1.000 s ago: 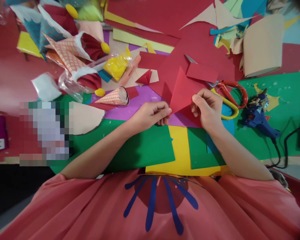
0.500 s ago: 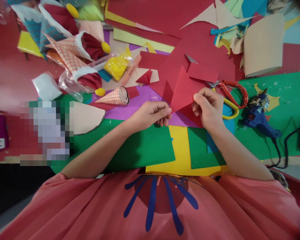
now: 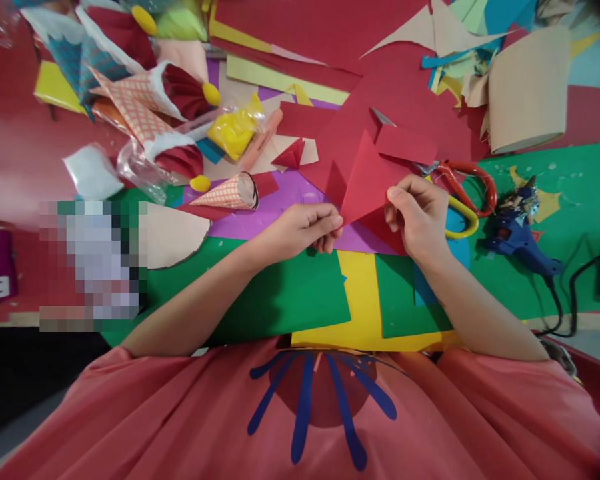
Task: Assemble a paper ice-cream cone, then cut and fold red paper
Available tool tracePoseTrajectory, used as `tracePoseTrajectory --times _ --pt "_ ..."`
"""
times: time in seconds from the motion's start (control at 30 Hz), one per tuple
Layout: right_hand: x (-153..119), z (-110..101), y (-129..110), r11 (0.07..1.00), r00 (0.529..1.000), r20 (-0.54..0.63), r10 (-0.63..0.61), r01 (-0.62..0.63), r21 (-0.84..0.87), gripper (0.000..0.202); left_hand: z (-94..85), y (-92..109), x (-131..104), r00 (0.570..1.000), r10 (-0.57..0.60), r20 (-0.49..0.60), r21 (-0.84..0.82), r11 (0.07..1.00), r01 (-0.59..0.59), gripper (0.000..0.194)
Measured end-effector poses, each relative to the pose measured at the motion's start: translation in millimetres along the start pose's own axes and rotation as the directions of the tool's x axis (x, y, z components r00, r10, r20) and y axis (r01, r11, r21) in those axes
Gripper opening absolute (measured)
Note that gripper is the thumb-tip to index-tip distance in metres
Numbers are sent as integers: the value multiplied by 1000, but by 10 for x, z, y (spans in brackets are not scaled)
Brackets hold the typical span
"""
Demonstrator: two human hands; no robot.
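A red paper triangle (image 3: 364, 179) is held between my two hands, its tip pointing away from me. My left hand (image 3: 313, 228) pinches its lower left corner. Thumb and fingers of my right hand (image 3: 417, 212) grip its right edge. Just beyond my right hand lie scissors with red handles (image 3: 467, 187), a red paper piece (image 3: 406, 143) lying over part of them. Yellow scissor handles (image 3: 463, 220) show beside my right wrist. A small checkered cone (image 3: 230, 192) rests to the left of my left hand, and a small folded red piece (image 3: 290, 155) lies beyond it.
Blue glue gun (image 3: 523, 243) with its cord at right, on a green sheet (image 3: 580, 193). Beige paper roll (image 3: 527, 93) at back right. Checkered and blue cones (image 3: 140, 107) and a yellow packet (image 3: 236, 130) at back left. Cream paper piece (image 3: 173, 235) at left; a pixelated patch beside it.
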State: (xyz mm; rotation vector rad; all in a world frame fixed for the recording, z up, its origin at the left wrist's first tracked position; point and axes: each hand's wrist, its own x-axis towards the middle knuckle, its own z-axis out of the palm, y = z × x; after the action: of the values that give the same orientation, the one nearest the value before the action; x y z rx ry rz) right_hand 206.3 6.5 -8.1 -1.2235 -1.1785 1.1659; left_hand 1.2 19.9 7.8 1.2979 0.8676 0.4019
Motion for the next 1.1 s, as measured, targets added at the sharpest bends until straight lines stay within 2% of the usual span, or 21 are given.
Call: tracePoseTrajectory --times 0.3,0.4,0.5,0.57,0.63,0.7,0.77,0.83,0.9,1.0,1.1 --pt "8 10 5 998 999 -8 53 -53 14 30 8 16 -18 999 27 42 -18 999 -26 23" --pt "39 -3 2 992 993 -59 98 -93 87 27 1 19 -46 995 67 75 -6 998 -67 23" --pt "41 -12 -23 992 993 -80 84 -76 99 28 -9 11 -53 995 93 40 -6 996 -93 28" --pt "8 0 -50 996 997 2 75 -75 50 30 -16 -2 -35 989 143 -46 -39 989 -145 35" --pt "-39 24 -82 995 985 141 96 -98 3 32 -24 -15 -7 962 213 -173 -34 974 -222 40" --pt "-78 45 -115 994 949 295 113 -105 -42 32 -31 -20 16 916 265 -300 44 963 -265 41" --pt "-93 53 -143 993 883 455 112 -80 -91 32 -34 -16 21 888 294 -354 131 956 -264 41" --pt "-91 51 -161 990 810 575 117 -52 -128 31 -31 -5 7 902 297 -313 190 950 -247 38" --pt "-85 47 -163 991 786 606 123 -62 -121 32 -16 5 -16 937 272 -220 238 946 -219 34" --pt "-94 60 -137 988 823 547 153 -128 -84 29 20 2 -38 967 231 -107 324 928 -185 30" --pt "-109 91 -102 985 858 484 171 -144 -94 28 52 -27 -33 975 216 -51 386 905 -180 26"
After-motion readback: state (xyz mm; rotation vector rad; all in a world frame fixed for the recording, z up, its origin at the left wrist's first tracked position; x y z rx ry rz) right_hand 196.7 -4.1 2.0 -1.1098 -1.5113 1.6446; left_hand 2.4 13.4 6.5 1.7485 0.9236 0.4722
